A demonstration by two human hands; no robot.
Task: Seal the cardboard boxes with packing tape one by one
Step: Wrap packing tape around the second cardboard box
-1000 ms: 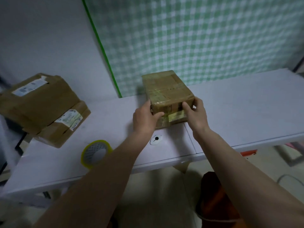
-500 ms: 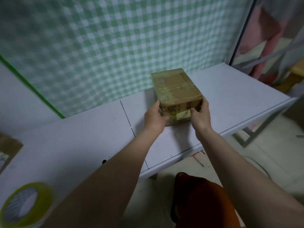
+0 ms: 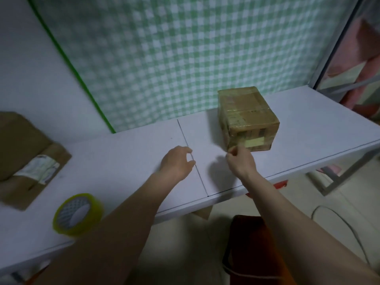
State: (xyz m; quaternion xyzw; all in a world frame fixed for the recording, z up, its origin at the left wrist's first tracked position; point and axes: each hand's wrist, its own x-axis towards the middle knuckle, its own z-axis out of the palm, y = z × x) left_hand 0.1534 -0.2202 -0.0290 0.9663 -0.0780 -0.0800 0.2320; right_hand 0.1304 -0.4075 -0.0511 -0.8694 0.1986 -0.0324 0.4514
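A small taped cardboard box (image 3: pixel 246 114) stands on the white table (image 3: pixel 127 153), right of centre near the checked cloth. My right hand (image 3: pixel 239 160) hovers just in front of the box's near left corner, fingers loosely curled, holding nothing. My left hand (image 3: pixel 177 162) hangs over the table left of it, fingers relaxed and empty. A roll of yellowish packing tape (image 3: pixel 77 213) lies near the table's front edge at the left. Two stacked cardboard boxes (image 3: pixel 26 159) with a white label sit at the far left.
A green-and-white checked cloth (image 3: pixel 185 48) hangs behind the table. A grey metal frame (image 3: pixel 337 44) and pink fabric stand at the right. Below the table edge sit an orange-brown object (image 3: pixel 253 249) and a cable on the floor (image 3: pixel 341 223).
Both hands have let go of the small box and pulled back toward me and to the left. The box stays on the right part of the table. The view swung back left.
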